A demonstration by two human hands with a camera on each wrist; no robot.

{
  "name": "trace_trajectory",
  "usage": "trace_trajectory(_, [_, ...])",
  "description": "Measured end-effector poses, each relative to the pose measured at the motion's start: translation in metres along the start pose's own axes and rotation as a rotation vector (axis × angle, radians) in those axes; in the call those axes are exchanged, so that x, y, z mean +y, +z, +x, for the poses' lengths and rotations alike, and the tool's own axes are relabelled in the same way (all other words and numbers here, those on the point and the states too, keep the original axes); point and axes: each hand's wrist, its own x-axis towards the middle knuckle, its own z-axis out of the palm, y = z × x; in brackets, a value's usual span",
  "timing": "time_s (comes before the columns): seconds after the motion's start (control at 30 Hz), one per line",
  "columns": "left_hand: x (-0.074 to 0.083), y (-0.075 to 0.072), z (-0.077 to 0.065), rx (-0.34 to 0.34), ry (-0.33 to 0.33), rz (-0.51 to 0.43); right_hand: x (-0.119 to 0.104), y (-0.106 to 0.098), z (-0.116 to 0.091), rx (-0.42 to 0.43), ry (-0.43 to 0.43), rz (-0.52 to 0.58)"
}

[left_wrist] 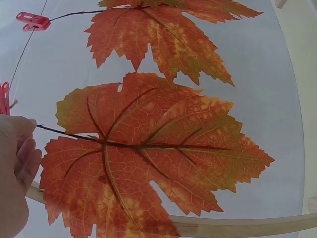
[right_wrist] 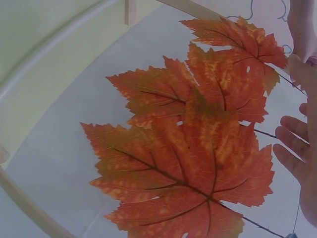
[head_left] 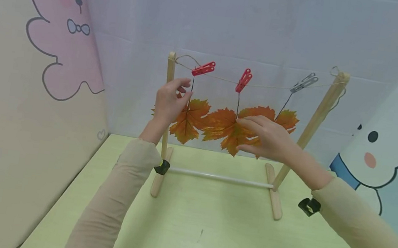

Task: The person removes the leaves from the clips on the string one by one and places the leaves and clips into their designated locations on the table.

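Note:
Three orange artificial maple leaves hang by dark stems from a string on a wooden stand. Red clothespins hold the left leaf (head_left: 194,117) and the middle leaf (head_left: 221,123); a grey clothespin (head_left: 304,82) holds the right leaf (head_left: 287,119). My left hand (head_left: 167,99) is beside the left leaf's stem, just under its red clothespin (head_left: 203,69), thumb and fingertips parted. In the left wrist view that stem runs up to the thumb tip. My right hand (head_left: 270,138) reaches across the middle and right leaves, fingers loosely extended, fingertips near the middle stem (head_left: 238,104).
The stand has a left post (head_left: 171,70), a right post (head_left: 312,126) and a white crossbar (head_left: 214,177) low down, on a pale yellow-green table (head_left: 210,213). White cloth (head_left: 254,22) hangs behind. Cartoon-printed panels (head_left: 32,127) flank both sides.

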Motion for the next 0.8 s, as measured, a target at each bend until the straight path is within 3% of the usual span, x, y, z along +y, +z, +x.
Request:
trace_trajectory(0.27, [-0.003, 0.002, 0.002, 0.008, 0.012, 0.019, -0.003, -0.008, 0.031, 0.067, -0.039, -0.006])
trace_trajectory(0.5, [-0.004, 0.005, 0.002, 0.013, 0.002, 0.099, -0.008, -0.010, 0.047, 0.116, -0.023, 0.030])
trace_trajectory(0.8, [-0.004, 0.005, 0.002, 0.025, 0.025, 0.108, -0.009, -0.016, 0.078, 0.202, -0.002, 0.064])
